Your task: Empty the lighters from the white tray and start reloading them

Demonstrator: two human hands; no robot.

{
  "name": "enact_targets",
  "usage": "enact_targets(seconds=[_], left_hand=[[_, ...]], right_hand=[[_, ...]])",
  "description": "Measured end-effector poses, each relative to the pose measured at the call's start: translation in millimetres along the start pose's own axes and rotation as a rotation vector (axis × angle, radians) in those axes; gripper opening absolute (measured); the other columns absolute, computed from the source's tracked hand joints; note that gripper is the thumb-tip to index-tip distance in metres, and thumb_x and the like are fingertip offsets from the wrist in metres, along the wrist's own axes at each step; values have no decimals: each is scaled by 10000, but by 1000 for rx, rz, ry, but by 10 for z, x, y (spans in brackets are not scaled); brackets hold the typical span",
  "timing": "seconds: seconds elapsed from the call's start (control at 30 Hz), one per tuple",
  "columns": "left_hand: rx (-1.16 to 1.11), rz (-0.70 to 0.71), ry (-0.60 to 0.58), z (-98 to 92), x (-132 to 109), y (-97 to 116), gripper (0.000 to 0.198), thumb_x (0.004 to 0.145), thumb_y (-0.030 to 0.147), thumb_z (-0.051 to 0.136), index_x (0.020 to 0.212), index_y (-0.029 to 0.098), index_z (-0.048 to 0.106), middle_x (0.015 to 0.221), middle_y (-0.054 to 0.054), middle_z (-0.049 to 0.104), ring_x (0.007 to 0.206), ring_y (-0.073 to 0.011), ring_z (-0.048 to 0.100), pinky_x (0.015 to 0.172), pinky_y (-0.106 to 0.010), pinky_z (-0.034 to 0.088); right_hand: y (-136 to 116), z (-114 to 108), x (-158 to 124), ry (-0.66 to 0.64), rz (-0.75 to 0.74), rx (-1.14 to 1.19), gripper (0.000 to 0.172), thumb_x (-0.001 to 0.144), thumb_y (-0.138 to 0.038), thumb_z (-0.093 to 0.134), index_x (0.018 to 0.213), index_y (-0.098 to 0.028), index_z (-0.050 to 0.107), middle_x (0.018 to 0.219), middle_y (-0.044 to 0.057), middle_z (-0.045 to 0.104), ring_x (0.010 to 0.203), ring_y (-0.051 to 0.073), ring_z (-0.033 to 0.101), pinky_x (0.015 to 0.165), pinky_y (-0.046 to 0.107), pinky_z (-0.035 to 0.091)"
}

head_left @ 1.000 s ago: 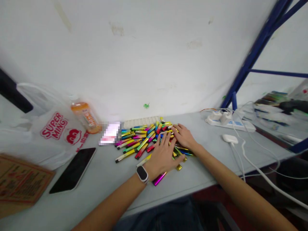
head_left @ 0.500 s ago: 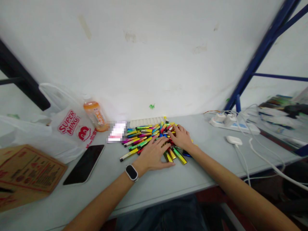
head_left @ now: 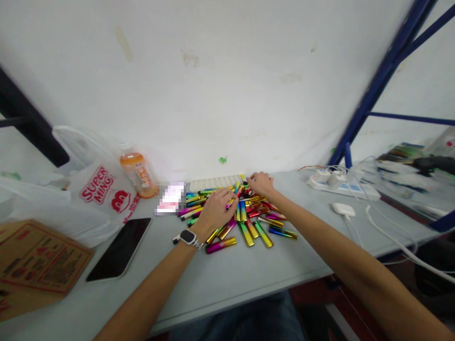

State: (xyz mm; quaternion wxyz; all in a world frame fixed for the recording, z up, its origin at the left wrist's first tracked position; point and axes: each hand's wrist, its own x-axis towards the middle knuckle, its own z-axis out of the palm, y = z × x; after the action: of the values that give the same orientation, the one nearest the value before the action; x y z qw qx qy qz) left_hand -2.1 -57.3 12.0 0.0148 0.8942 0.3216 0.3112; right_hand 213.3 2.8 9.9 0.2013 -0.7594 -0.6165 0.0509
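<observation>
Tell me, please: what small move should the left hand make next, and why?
Probably the bare left hand should nudge the slim, metallic-looking magenta-and-gold bar inward: it lies flat at the near edge of the shiny multicoloured heap of similar bars, close to that hand.

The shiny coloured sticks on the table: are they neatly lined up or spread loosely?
Spread loosely: the sticks point in different directions, and several overlap.

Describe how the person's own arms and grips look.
The left grip and right grip are both gloveless. The left wrist wears a watch with a dark, rounded face and pale band; the right wrist is bare. Neither forearm shows a sleeve.
</observation>
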Motion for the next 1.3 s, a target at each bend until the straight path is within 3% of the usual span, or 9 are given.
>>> enact_targets(seconds=[0.2, 0.37, 0.53, 0.7, 0.87, 0.97, 1.07, 1.2, 1.3], left_hand=[[-81, -52, 80, -5, -56, -84, 177, 963, 245, 496, 909, 194, 656, 994, -58, 700, 996, -221, 612, 921, -386, 479], [-126, -50, 100, -47, -106, -75, 205, 957, 242, 508, 824, 190, 656, 940, -58, 705, 955, -209, 618, 914, -381, 493], [-161, -103, 130, -77, -127, -106, 196, 959, 251, 502, 865, 188, 662, 955, -62, 691, 953, -211, 620, 895, -393, 507], [-120, -113, 271, -150, -165, -163, 167, 919, 219, 556, 1055, 198, 652, 1132, -87, 637, 1097, -225, 583, 995, -428, 489], [94, -75, 208, -231, -223, -194, 454, 849, 187, 642, 1293, 215, 550, 1382, -106, 543, 1282, -277, 482, 1092, -484, 408], [104, -120, 107, -248, -253, -228, 268, 881, 196, 603, 1149, 197, 609, 1178, -98, 659, 1138, -270, 578, 1012, -455, 447], [-40, -251, 62, -237, -287, -268, 90, 925, 214, 541, 987, 194, 604, 937, -61, 695, 914, -231, 642, 823, -367, 490], [-334, -370, 174, -174, -330, -267, 108, 955, 240, 488, 877, 189, 542, 775, -14, 648, 712, -166, 604, 648, -274, 450], [-498, -365, 247, -105, -329, -199, 107, 958, 249, 481, 909, 181, 548, 859, -35, 671, 777, -165, 619, 691, -274, 482]], right_hand=[[-55, 142, 542, -208, 171, -19, 511, 783, -496, 620, 1121, -120, 696, 1142, 199, 701, 1166, 362, 604, 1015, 514, 382], [-55, 161, 605, -233, 192, 53, 439, 756, -485, 653, 1004, -127, 711, 1036, 166, 732, 1068, 315, 654, 996, 484, 394], [-44, -6, 334, -43, 72, 10, 323, 826, -435, 593, 856, -152, 746, 960, 142, 748, 1032, 301, 658, 991, 470, 363], [-127, -96, -271, 150, -241, 166, 347, 883, -458, 564, 830, -161, 735, 867, 103, 728, 852, 223, 644, 838, 354, 417], [-427, -63, -778, 106, -486, 494, 296, 881, -441, 612, 786, -172, 691, 715, 26, 667, 671, 152, 576, 675, 278, 402], [-642, -22, -854, 28, -536, 630, 255, 871, -402, 624, 775, -170, 671, 662, -2, 628, 632, 137, 546, 636, 267, 389], [-828, 63, -841, 33, -524, 764, 232, 842, -403, 650, 799, -175, 658, 664, -16, 606, 644, 136, 533, 643, 264, 398], [-967, 189, -883, 90, -443, 956, 268, 808, -449, 689, 882, -194, 652, 701, -22, 570, 665, 144, 509, 639, 269, 405], [-969, 213, -972, 153, -458, 971, 244, 811, -426, 690, 906, -208, 638, 804, -2, 574, 735, 157, 517, 698, 286, 430]])
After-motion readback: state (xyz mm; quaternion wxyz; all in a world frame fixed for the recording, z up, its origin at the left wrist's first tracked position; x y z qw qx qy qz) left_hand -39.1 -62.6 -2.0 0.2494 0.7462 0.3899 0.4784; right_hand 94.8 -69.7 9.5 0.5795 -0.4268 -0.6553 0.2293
